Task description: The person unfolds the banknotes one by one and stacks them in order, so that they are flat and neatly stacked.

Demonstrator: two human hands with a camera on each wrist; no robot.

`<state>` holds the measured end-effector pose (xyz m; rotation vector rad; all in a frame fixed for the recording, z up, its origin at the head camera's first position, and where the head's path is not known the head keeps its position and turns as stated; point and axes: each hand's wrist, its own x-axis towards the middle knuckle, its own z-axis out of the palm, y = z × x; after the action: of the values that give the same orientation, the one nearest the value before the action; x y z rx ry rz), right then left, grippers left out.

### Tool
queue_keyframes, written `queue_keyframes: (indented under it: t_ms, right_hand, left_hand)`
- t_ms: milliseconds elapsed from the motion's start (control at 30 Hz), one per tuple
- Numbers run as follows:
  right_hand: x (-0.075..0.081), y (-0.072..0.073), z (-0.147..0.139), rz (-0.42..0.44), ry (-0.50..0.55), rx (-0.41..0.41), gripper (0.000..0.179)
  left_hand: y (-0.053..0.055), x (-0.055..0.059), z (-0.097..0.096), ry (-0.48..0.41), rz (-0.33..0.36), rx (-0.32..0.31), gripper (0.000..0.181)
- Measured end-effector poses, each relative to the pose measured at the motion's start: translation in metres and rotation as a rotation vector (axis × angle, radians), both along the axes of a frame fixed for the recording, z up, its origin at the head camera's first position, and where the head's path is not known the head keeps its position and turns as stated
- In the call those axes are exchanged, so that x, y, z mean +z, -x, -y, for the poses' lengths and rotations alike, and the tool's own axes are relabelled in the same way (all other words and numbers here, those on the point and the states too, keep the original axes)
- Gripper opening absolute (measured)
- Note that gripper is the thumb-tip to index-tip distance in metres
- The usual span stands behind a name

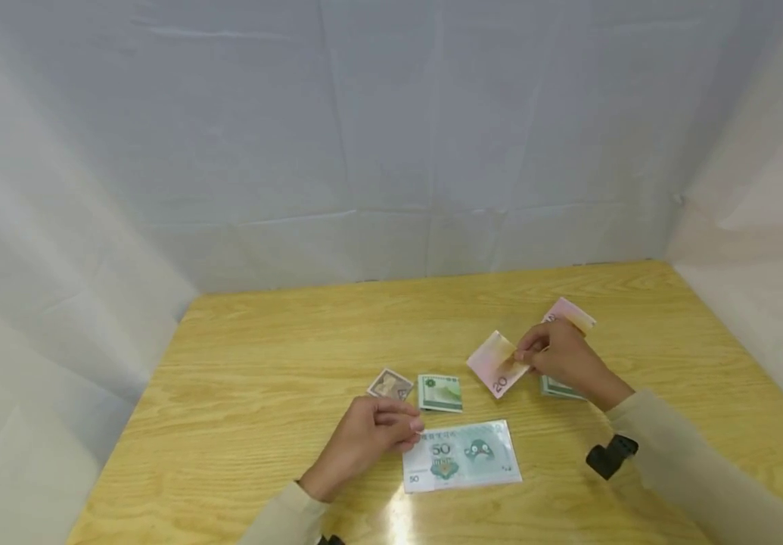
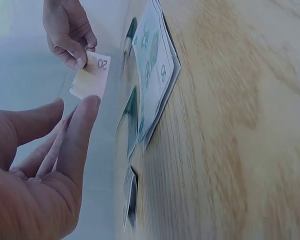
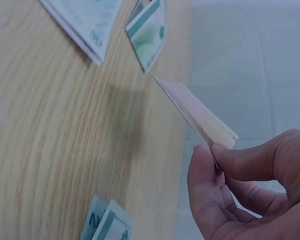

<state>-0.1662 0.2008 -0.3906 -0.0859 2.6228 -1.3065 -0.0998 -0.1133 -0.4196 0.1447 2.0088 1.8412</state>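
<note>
right hand (image 1: 564, 359): thumb and fingertips pinch the pink 20 note (image 1: 495, 367), raised right of the green note (image 1: 440, 393). left hand (image 1: 367, 433): fingers parted, holding nothing. the paper should prove light, flexible, easily creased; best pinched at an edge.

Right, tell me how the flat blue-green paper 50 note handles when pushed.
The 50 note looks thin, so probably light and bendable. Its doubled edge suggests layers may spread apart. The glossy yellow wooden table might let it slide.
</note>
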Motion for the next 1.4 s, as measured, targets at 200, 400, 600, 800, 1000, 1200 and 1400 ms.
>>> queue_keyframes:
  t_ms: [200, 400, 600, 800, 1000, 1200, 1400]
  right_hand:
    - [0.003, -0.013, 0.008, 0.065, 0.148, -0.022, 0.01]
    - [-0.003, -0.027, 0.021, 0.156, 0.327, 0.005, 0.016]
    - [-0.012, -0.035, 0.033, 0.218, 0.452, 0.028, 0.023]
    - [-0.02, -0.041, 0.043, 0.252, 0.519, 0.039, 0.024]
    - [-0.024, -0.045, 0.052, 0.269, 0.53, -0.021, 0.022]
    - [-0.028, -0.049, 0.061, 0.283, 0.529, -0.001, 0.028]
    - [-0.026, -0.053, 0.066, 0.313, 0.551, 0.071, 0.041]
  left_hand:
    - [-0.001, 0.001, -0.008, -0.089, 0.021, 0.042, 0.035]
    - [-0.003, 0.001, -0.016, -0.145, 0.062, 0.067, 0.04]
    - [0.0, -0.002, -0.026, -0.214, 0.122, 0.074, 0.037]
    - [0.001, -0.004, -0.03, -0.247, 0.149, 0.128, 0.037]
    - [0.001, -0.004, -0.028, -0.263, 0.131, 0.146, 0.039]
    - [0.002, -0.003, -0.026, -0.279, 0.127, 0.118, 0.04]
    - [0.002, -0.001, -0.026, -0.31, 0.126, 0.097, 0.041]
